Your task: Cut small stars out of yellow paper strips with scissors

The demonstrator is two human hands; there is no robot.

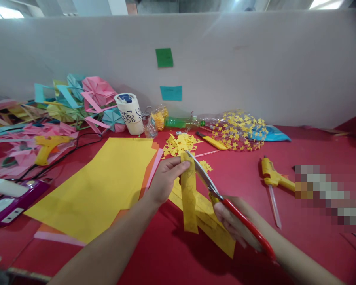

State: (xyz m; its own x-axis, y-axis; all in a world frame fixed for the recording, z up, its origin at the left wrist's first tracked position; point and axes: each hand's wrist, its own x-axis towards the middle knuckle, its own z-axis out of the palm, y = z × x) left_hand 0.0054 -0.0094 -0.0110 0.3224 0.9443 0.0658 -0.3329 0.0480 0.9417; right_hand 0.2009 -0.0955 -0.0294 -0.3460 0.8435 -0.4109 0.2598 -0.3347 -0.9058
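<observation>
Between the thumb and fingers of my left hand [165, 178] is a strip of yellow paper [190, 202], held upright near its top end, with faint drawn lines on it. My right hand [233, 215] grips red-handled scissors [249, 227]. The blades slant up to the left and lie beside the strip's upper right edge; whether they touch it I cannot tell. More yellow paper strips [215, 229] lie on the red table below my hands. Just beyond my left hand is a pile of small yellow paper stars and scraps [180, 144].
Yellow sheets [97, 186] over orange and pink ones lie left. Yellow glue guns [49, 148] [274, 176] rest on both sides. A purple power strip [20, 202] is far left. Behind stand a white cup [130, 114], a green bottle [179, 122], a cutter [212, 141] and bagged stars [240, 128].
</observation>
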